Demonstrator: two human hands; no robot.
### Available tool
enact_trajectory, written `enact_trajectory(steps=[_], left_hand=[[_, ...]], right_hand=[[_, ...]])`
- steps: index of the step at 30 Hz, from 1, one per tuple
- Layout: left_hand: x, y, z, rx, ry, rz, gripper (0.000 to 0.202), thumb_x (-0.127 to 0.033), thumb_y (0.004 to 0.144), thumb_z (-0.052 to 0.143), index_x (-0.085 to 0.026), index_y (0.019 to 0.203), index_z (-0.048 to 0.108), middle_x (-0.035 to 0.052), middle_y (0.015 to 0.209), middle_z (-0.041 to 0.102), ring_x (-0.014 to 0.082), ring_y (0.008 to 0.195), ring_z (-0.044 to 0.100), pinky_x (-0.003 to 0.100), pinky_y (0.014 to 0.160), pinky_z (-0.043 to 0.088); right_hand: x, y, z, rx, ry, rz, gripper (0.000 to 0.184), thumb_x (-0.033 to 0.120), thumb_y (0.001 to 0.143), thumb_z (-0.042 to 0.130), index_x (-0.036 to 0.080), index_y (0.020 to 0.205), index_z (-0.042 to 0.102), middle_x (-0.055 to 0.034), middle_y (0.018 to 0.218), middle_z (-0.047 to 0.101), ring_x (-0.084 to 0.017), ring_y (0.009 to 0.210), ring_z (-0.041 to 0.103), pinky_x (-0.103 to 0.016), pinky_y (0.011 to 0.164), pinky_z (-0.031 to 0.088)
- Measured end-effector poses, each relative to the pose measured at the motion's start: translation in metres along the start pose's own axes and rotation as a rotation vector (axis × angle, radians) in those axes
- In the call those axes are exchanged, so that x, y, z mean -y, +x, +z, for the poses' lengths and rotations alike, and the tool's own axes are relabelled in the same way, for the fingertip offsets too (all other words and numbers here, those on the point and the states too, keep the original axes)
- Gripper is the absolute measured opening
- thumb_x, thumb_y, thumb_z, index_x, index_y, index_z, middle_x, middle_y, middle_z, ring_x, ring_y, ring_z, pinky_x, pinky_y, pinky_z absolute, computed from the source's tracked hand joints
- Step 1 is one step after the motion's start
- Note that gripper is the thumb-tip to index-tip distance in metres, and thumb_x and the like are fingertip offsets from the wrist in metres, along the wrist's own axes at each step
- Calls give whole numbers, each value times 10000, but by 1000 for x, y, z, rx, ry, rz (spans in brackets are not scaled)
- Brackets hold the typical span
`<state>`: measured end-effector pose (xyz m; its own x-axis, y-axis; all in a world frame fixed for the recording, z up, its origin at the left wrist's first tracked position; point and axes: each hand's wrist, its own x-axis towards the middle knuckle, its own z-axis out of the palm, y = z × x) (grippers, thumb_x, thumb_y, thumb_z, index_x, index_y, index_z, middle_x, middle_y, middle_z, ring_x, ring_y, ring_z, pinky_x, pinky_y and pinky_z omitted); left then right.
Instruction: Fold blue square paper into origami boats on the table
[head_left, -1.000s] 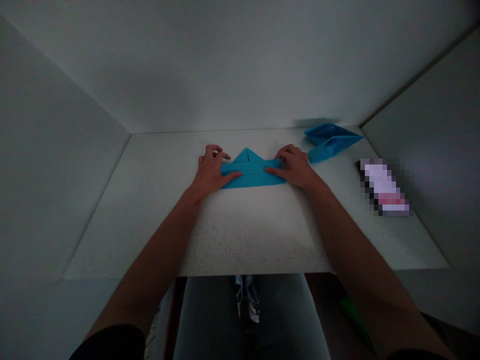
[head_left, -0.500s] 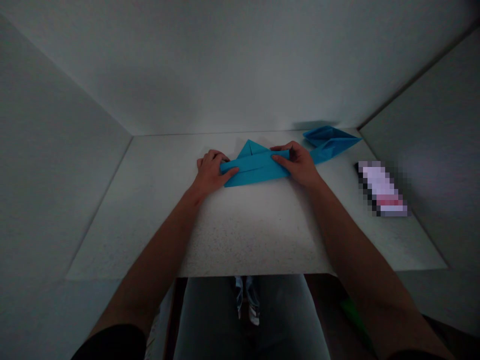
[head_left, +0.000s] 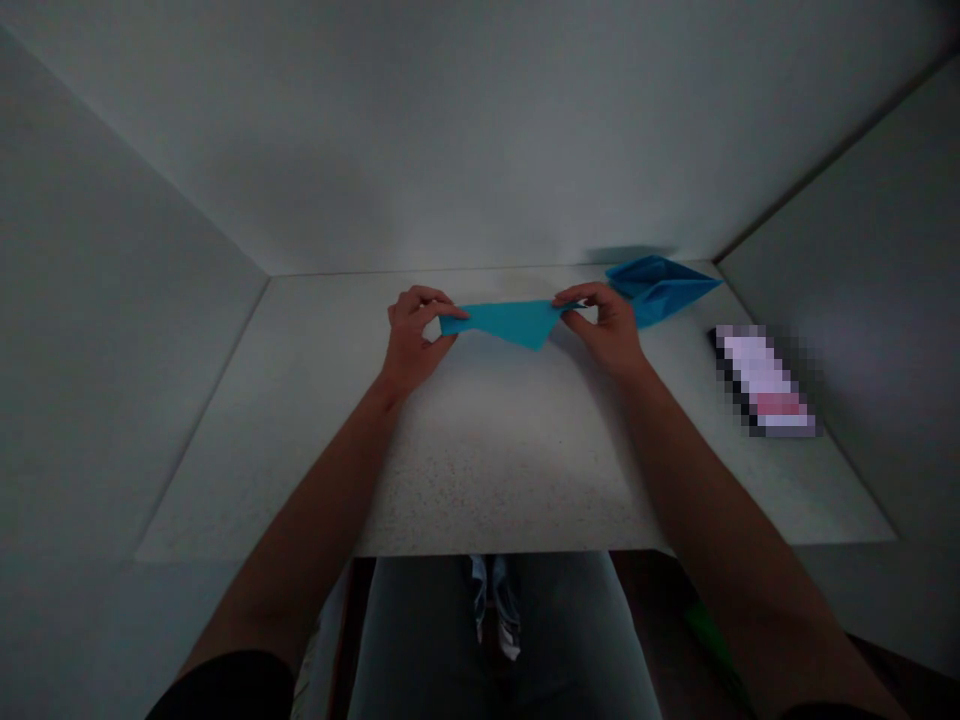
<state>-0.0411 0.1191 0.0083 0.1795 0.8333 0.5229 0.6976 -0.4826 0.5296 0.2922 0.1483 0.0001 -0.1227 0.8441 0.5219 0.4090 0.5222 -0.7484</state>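
Between my two hands is a folded piece of blue paper, its long straight edge toward the wall and a blunt point toward me. My left hand pinches its left end between thumb and fingers. At the right end, my right hand grips the paper the same way, with a narrow fold showing between finger and thumb. Just beyond my right hand lies a blue paper boat, darker and partly hidden by that hand.
All this is on a white speckled tabletop, enclosed by pale walls at the back and sides. A blurred-out phone lies at the right. My legs are under the front edge.
The blue paper has been flipped over: its triangular peak pointed to the wall before, and now a point faces me. Both hands have shifted their grip at its ends.
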Motion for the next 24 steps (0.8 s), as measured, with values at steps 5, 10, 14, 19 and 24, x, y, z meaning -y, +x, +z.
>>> enact_trajectory(steps=[5,10,14,19,24], left_hand=[[4,-2,-6,211,70,45,210,-249,881,834,-316,1078,863,52,1297,688,270,1168,642,510,1146,388],[16,-3,-9,476,18,65,275,-230,877,801,-340,1119,869,43,1272,736,272,1194,691,527,1159,376],[19,-2,-12,455,-19,19,294,-238,866,807,-322,1144,854,48,1277,739,269,1173,719,550,1177,402],[21,-1,-10,397,-67,-7,207,-238,879,774,-291,1065,849,58,1224,754,222,1072,729,468,1099,514],[28,1,-7,400,-127,0,207,-269,917,704,-256,1073,840,56,1066,774,166,827,683,354,874,570]], right_hand=[[2,-1,-10,176,-309,-65,197,273,942,690,307,1069,836,-65,1119,820,-339,1117,687,-586,1098,438],[-3,-4,-10,413,-393,-91,200,291,929,718,307,1059,870,-89,1146,820,-374,1125,644,-600,1045,411],[-5,-6,-10,475,-394,-77,230,322,917,744,315,1105,877,-102,1201,807,-388,1148,619,-592,1023,408],[-4,-8,-8,512,-345,-86,268,365,945,728,311,1166,870,-98,1309,789,-389,1212,625,-601,1071,393],[-3,-8,-1,470,-333,-55,233,472,1035,699,311,1075,863,-89,1266,819,-383,1225,672,-603,1077,386]])
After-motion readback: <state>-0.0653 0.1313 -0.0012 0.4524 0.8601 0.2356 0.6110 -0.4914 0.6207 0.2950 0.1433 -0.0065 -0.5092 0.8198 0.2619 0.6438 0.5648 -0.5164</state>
